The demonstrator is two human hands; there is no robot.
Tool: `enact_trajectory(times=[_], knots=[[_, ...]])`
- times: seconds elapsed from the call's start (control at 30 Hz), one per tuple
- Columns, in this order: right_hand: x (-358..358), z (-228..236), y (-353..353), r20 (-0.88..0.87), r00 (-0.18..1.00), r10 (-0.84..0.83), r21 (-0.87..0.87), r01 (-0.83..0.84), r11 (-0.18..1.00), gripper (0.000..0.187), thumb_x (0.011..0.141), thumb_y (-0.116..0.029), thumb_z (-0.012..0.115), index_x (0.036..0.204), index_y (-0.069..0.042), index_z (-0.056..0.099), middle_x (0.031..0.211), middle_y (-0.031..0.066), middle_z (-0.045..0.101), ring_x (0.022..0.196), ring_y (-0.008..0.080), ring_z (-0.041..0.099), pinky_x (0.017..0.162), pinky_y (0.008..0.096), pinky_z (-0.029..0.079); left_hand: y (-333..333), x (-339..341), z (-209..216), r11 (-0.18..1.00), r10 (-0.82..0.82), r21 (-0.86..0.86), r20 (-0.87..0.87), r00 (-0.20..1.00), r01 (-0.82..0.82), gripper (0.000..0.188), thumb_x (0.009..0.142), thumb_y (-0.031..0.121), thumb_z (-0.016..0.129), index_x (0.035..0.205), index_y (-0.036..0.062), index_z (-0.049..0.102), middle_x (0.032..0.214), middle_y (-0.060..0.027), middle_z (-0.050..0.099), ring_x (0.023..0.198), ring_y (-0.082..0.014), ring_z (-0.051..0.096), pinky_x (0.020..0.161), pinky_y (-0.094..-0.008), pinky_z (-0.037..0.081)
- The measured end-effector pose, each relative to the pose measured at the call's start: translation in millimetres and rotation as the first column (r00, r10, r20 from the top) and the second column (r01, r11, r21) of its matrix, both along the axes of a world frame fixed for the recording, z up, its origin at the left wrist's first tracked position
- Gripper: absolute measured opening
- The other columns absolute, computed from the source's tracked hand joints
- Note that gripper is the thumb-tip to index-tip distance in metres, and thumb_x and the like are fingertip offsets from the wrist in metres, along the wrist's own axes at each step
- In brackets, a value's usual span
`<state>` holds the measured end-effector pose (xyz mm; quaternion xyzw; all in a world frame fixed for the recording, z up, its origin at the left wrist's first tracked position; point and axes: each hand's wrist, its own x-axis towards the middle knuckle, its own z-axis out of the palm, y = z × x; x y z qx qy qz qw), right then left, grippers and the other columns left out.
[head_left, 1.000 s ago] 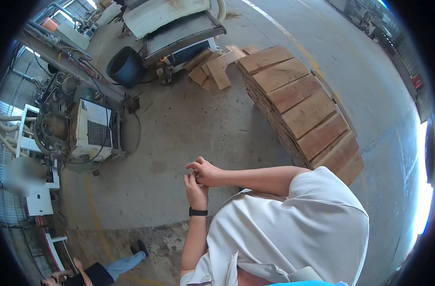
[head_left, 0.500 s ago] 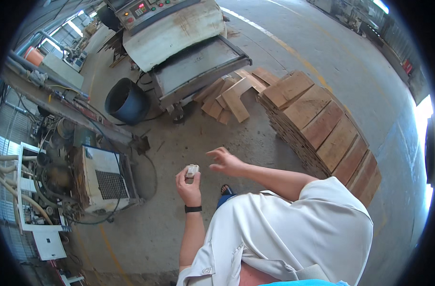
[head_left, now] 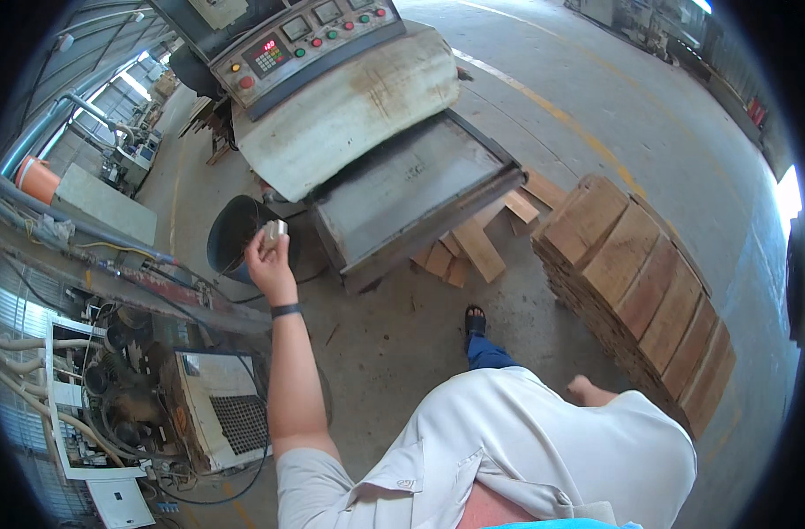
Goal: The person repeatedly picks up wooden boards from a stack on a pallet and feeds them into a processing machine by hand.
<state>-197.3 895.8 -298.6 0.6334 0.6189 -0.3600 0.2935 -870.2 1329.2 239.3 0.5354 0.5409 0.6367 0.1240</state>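
Observation:
My left hand [head_left: 267, 264], with a dark band at its wrist, is raised on a stretched-out arm. Its fingers are closed on a small pale box-shaped object [head_left: 275, 231], whose kind I cannot make out. From this view the hand overlaps a dark blue bin [head_left: 235, 234] behind it, left of the machine's flat metal table [head_left: 411, 185]. My right hand [head_left: 581, 388] shows only in part, low beside my shirt near the wood stack; its fingers are hidden.
A big machine carries a control panel [head_left: 310, 44] with coloured buttons above a worn pale cover [head_left: 350, 106]. Loose boards [head_left: 477, 249] lie under its table. At right stands a tall stack of wooden boards [head_left: 641, 282]. Hoses and a grille-fronted unit [head_left: 235, 423] are at left.
My left hand has moved forward and left with the small object still in it. My right hand has dropped back beside my body. The machine appears nearer.

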Motion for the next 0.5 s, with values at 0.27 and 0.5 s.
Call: enact_trajectory(times=[0.27,0.5], knots=[[-23,17,200,-0.254,0.858,-0.447,0.059,0.475,0.878,0.03,0.087,-0.02,0.068,0.112,-0.002,0.07,0.097,0.0143,0.072,0.089,0.027,0.068,0.074,0.0409,0.055,284,-51,23,0.998,0.058,0.003,0.109,0.992,-0.059,0.046,0.083,0.013,0.083,0.121,-0.0045,0.062,0.121,-0.015,0.064,0.108,-0.0239,0.065,0.09,-0.0344,0.056],[-85,203,477,-0.82,0.312,-0.48,0.098,0.902,0.42,0.031,0.092,-0.013,0.065,0.12,-0.001,0.063,0.092,0.0085,0.068,0.073,0.016,0.062,0.063,0.0312,0.05,404,-126,28,0.934,0.338,-0.045,-0.196,0.92,-0.353,0.048,0.077,0.015,0.086,0.117,-0.0023,0.065,0.119,-0.0157,0.067,0.102,-0.0243,0.068,0.091,-0.0346,0.055]])
